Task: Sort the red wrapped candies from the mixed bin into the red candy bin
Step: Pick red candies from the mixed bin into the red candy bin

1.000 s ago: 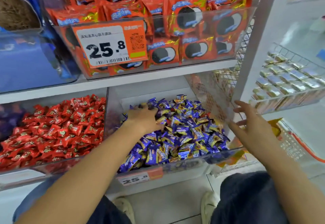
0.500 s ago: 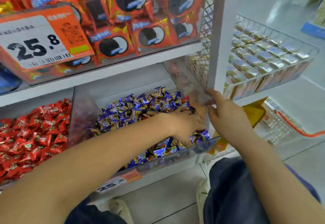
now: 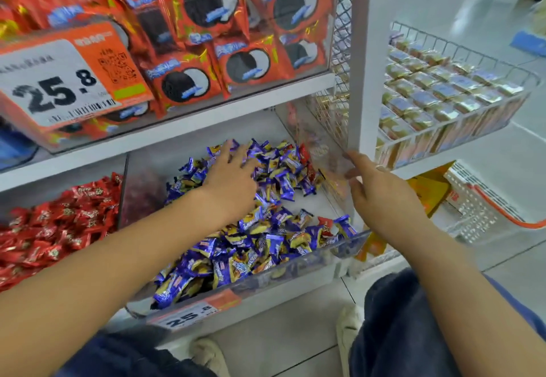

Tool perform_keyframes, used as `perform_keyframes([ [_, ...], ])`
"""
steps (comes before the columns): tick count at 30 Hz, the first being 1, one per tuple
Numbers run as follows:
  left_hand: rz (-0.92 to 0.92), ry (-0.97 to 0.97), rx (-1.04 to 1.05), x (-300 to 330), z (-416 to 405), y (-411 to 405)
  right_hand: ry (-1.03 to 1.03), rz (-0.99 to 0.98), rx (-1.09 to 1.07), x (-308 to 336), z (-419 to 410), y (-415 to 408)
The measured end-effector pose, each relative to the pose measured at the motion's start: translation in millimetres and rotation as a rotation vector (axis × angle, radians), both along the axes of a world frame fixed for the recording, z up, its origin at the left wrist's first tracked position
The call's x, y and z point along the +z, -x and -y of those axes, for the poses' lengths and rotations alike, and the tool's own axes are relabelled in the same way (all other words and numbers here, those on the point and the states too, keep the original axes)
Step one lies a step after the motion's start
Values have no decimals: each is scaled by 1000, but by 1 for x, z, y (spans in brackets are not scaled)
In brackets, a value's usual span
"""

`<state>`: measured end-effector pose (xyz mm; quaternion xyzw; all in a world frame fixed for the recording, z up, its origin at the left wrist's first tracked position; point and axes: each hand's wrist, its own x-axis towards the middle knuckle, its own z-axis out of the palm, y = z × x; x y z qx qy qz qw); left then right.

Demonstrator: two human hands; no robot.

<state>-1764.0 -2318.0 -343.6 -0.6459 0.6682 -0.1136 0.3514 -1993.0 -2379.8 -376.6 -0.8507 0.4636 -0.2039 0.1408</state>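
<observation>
Left hand (image 3: 229, 180) lies flat, fingers spread, on blue candies in the mixed bin (image 3: 348, 245). Right hand (image 3: 381, 196) rests relaxed at its right wall, holding nothing. Red candies (image 3: 304, 153) lie back-right; red candy bin (image 3: 59, 229) sits left.

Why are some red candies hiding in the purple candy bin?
They look out of place. In the mixed bin of purple and yellow candies, a few red wrapped candies sit by the right wall and near the front right corner. The rest of the red ones fill the red candy bin on the left.
</observation>
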Motion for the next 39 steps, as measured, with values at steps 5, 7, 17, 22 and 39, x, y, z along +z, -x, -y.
perform_keyframes([
  [5, -74, 1, 29, 20, -16, 4, -6, 7, 7, 1, -1, -1],
  [7, -273, 50, -96, 5, 0, 17, -3, -2, -3, 2, -1, -3],
  [17, 107, -38, -171, -63, 87, 52, -14, -33, -4, -3, 0, 0],
  [22, 256, -37, 118, -45, 103, 35, 30, -70, -6, -2, 1, 0],
  [39, -64, -44, 378, 35, -3, -33, 32, -33, -2, 2, -4, -4],
])
